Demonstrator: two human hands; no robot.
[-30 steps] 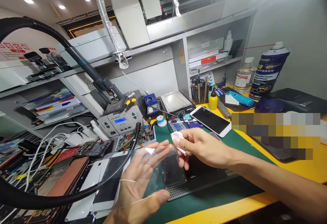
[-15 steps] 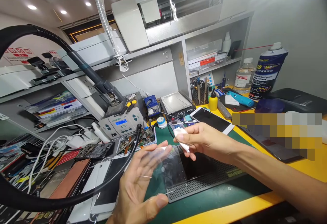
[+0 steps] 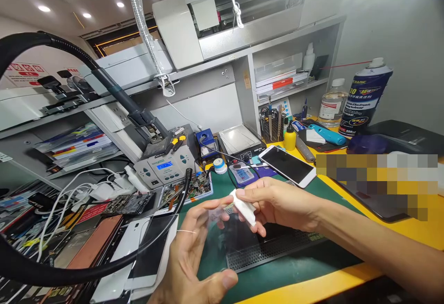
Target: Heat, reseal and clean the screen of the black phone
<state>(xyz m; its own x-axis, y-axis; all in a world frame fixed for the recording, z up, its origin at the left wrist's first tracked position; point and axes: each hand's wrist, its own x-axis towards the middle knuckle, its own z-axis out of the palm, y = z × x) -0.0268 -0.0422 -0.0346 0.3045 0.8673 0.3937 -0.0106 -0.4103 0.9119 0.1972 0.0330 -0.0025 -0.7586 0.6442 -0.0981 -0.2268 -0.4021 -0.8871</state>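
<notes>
My left hand is curved around a clear, see-through pane, thumb on the near side and fingers on the far side. The pane's outline is hard to follow against the things behind it. A folded white wipe is pinched between the thumb and fingers of my right hand. The wipe is by the pane's far edge, close to my left fingertips; whether it touches the glassy surface I cannot tell. Below both hands lies a dark perforated pad with a black flat panel on it, partly hidden.
A green mat covers the yellow bench. Beyond my right hand lies a white phone. A soldering station, a hot plate and a tray of boards stand behind. A black flexible arm curves across the left, over several phones.
My right hand has moved slightly down and turned the wipe toward my left fingertips. My left hand and the pane have shifted a little, and the reflection on the pane has changed.
</notes>
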